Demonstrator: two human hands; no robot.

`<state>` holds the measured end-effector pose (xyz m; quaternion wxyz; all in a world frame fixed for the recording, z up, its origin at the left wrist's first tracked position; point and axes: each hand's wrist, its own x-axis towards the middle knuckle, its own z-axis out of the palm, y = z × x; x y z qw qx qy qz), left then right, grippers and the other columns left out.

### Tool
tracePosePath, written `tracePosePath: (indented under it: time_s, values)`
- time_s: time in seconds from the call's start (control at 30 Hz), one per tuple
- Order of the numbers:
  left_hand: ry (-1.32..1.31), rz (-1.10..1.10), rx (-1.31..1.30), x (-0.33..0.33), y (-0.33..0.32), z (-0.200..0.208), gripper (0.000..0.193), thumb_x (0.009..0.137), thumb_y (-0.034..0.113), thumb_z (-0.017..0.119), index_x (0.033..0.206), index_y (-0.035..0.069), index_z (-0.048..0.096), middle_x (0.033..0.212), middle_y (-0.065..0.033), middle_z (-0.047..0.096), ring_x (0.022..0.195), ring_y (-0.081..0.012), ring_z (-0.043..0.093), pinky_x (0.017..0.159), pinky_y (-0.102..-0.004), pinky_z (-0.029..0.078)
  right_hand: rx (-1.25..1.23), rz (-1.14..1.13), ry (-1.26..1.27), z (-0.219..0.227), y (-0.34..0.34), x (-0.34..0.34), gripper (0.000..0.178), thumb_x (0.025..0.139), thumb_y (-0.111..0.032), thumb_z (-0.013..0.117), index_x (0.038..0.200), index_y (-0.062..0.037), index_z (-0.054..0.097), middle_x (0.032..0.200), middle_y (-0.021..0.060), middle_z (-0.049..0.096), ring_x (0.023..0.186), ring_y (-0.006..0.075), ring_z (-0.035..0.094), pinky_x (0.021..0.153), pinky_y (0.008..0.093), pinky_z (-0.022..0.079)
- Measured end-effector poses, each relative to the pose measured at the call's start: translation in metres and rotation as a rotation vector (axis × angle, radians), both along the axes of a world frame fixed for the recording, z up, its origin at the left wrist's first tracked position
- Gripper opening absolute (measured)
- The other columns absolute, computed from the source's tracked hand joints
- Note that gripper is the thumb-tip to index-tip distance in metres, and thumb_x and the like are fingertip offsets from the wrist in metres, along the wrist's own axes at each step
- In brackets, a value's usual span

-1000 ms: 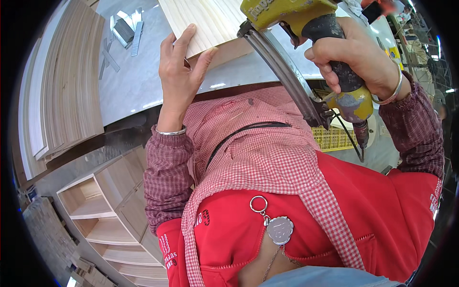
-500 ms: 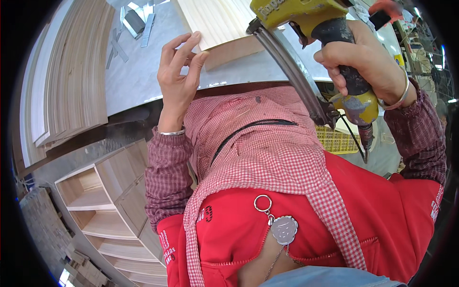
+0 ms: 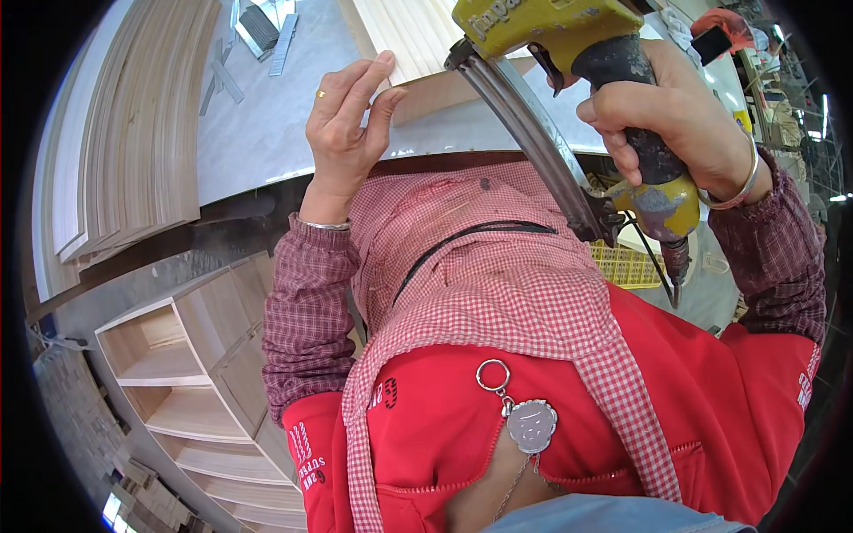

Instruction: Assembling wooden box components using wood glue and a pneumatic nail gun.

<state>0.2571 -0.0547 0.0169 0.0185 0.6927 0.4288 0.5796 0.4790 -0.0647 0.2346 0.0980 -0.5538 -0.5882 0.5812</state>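
Observation:
My right hand (image 3: 684,111) is wrapped round the black grip of a yellow nail gun (image 3: 551,27). Its long metal magazine (image 3: 524,124) slants down toward my apron, and its nose is cut off by the upper edge of the view. On the left, my left hand (image 3: 351,133) has its thumb and fingertips at the near left corner of a pale wooden box (image 3: 413,40), pinching it lightly. The box lies on the table with its top panel and near side showing; its far part is out of view.
A tall stack of wooden boards (image 3: 142,115) stands on the table's (image 3: 258,133) left. Metal nail strips (image 3: 284,44) lie between stack and box. Below left is an open wooden shelf unit (image 3: 191,382); a yellow plastic crate (image 3: 626,266) sits beyond my apron on the right.
My left hand and the wooden box have shifted a little to the right. The nail gun in my right hand has moved slightly left.

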Motion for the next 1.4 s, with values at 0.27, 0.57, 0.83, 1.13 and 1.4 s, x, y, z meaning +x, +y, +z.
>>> tracePosePath:
  time_s: [0.27, 0.57, 0.83, 1.13, 1.4]
  values:
    - [0.086, -0.009, 0.005, -0.004, 0.000, 0.004, 0.038, 0.075, 0.006, 0.074, 0.111, 0.010, 0.066, 0.103, -0.0036, 0.062, 0.083, -0.0119, 0.056, 0.065, -0.0213, 0.051, 0.053, 0.012, -0.073, 0.003, 0.001, -0.003, 0.018, 0.075, -0.008, 0.058, 0.086, 0.0066, 0.056, 0.048, 0.0052, 0.052, 0.034, 0.0104, 0.043, 0.035, 0.0202, 0.038]
    - [0.066, -0.039, -0.012, -0.010, 0.001, 0.010, 0.038, 0.075, 0.009, 0.074, 0.111, 0.013, 0.066, 0.107, -0.0004, 0.062, 0.099, -0.0155, 0.054, 0.083, -0.0257, 0.047, 0.051, -0.014, -0.108, 0.007, -0.002, -0.008, 0.021, 0.074, -0.007, 0.059, 0.088, 0.0076, 0.054, 0.048, 0.0055, 0.052, 0.033, 0.0111, 0.044, 0.034, 0.0207, 0.038]
    - [0.091, -0.049, 0.072, -0.009, 0.007, 0.011, 0.036, 0.073, 0.010, 0.073, 0.108, 0.016, 0.067, 0.114, 0.0043, 0.062, 0.112, -0.0174, 0.051, 0.096, -0.0283, 0.040, 0.063, 0.019, -0.041, 0.008, -0.003, -0.019, 0.017, 0.074, -0.009, 0.061, 0.082, 0.0042, 0.053, 0.049, 0.0053, 0.052, 0.033, 0.0110, 0.044, 0.033, 0.0214, 0.038]
    - [0.117, -0.004, 0.086, -0.006, 0.007, 0.014, 0.036, 0.070, 0.013, 0.075, 0.104, 0.017, 0.067, 0.113, 0.0065, 0.063, 0.114, -0.0155, 0.051, 0.097, -0.0284, 0.037, 0.044, 0.035, -0.005, 0.010, -0.003, -0.028, 0.015, 0.073, -0.008, 0.061, 0.078, 0.0018, 0.052, 0.049, 0.0051, 0.052, 0.033, 0.0107, 0.044, 0.032, 0.0218, 0.038]
    - [0.110, -0.004, 0.096, -0.006, 0.009, 0.010, 0.034, 0.069, 0.014, 0.076, 0.102, 0.017, 0.068, 0.112, 0.0062, 0.064, 0.114, -0.0157, 0.051, 0.097, -0.0292, 0.037, 0.039, 0.046, -0.036, 0.010, -0.004, -0.031, 0.014, 0.072, -0.008, 0.061, 0.077, 0.0020, 0.053, 0.049, 0.0051, 0.052, 0.033, 0.0108, 0.044, 0.033, 0.0218, 0.038]
